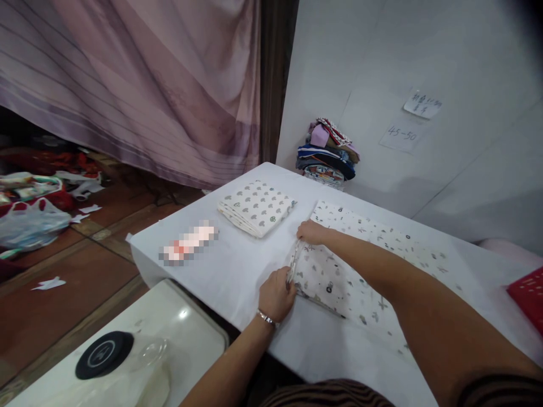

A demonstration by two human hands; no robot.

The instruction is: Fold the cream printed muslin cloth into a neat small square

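Observation:
A white cloth [352, 282] with a small scattered grey and dark print lies spread lengthwise over the white table, stretching away to the right. My left hand [276, 295], with a silver band at the wrist, is closed on the near corner of its left edge. Further along that same edge, my right hand [311, 232] grips the cloth with bent fingers. The edge between my hands is slightly raised and bunched. Left of the cloth and apart from it rests a folded white cloth [258, 208] with a grey mushroom-like print.
A pixelated item [189, 243] lies on the white table [237, 265]. Folded clothes [326, 150] are stacked against the wall. A red perforated object [528, 297] sits at the right. A lower white surface [186, 316] holds a black round object [104, 355]. A pink curtain [182, 73] hangs behind.

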